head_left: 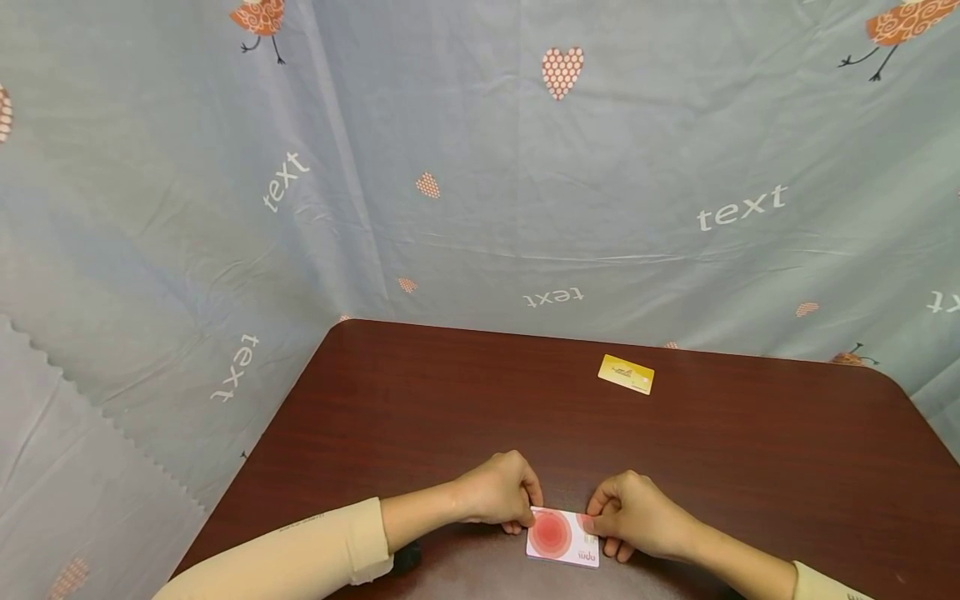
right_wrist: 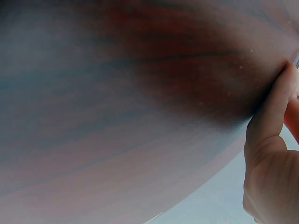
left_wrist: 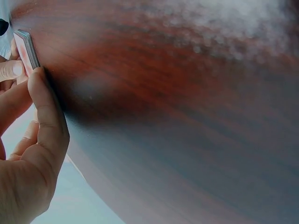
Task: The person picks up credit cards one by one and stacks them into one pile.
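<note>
A small stack of cards [head_left: 553,537] lies near the front of the table, its top card white with red circles. Layered edges of the stack [left_wrist: 28,49] show in the left wrist view. My left hand [head_left: 497,490] pinches its left end between thumb and fingers. At the opposite end my right hand [head_left: 637,515] grips the stack, thumb on the top card. The right wrist view catches the right hand [right_wrist: 271,154] at its edge, with only a sliver of the cards beside the fingertips.
Farther back on the dark brown table [head_left: 450,392] lies a single yellow card [head_left: 626,374]. A printed grey-blue curtain [head_left: 480,233] hangs behind the table and along its left side. A small black object [head_left: 407,557] shows beside the left sleeve.
</note>
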The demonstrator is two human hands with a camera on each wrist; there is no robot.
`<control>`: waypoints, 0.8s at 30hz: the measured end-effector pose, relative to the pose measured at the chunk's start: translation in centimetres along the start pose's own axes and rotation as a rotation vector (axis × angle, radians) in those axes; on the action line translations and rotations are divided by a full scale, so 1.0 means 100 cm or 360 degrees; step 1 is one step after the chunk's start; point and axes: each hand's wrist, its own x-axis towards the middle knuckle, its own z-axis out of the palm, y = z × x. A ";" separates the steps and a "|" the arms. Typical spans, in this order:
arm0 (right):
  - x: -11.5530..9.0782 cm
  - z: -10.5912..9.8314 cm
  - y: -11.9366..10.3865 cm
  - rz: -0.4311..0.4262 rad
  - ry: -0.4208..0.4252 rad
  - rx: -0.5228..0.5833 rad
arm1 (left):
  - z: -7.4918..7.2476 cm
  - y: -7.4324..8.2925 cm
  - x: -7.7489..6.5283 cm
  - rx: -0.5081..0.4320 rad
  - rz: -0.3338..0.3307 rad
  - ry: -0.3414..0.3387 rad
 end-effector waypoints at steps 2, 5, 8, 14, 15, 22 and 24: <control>0.000 0.000 0.000 0.0001 -0.0004 0.0005 | 0.000 0.000 0.000 -0.0012 0.0000 0.0001; 0.000 0.000 0.001 0.0007 -0.0008 0.0017 | 0.000 -0.001 0.000 -0.0021 0.0002 -0.0001; 0.000 0.000 0.002 0.0012 -0.0012 0.0024 | 0.000 -0.001 0.000 -0.0023 0.0003 -0.0002; 0.000 0.000 0.001 0.0006 -0.0023 0.0009 | 0.000 0.000 0.000 -0.0024 -0.0015 0.0008; 0.000 0.000 0.000 0.0005 -0.0024 0.0006 | 0.000 0.000 0.000 -0.0024 -0.0018 0.0010; -0.001 0.000 -0.001 0.0013 -0.0015 0.0005 | -0.001 0.000 0.000 -0.0042 -0.0019 0.0004; -0.001 -0.002 -0.002 0.0016 -0.0005 0.0002 | -0.003 0.001 0.000 -0.0049 -0.0017 0.0003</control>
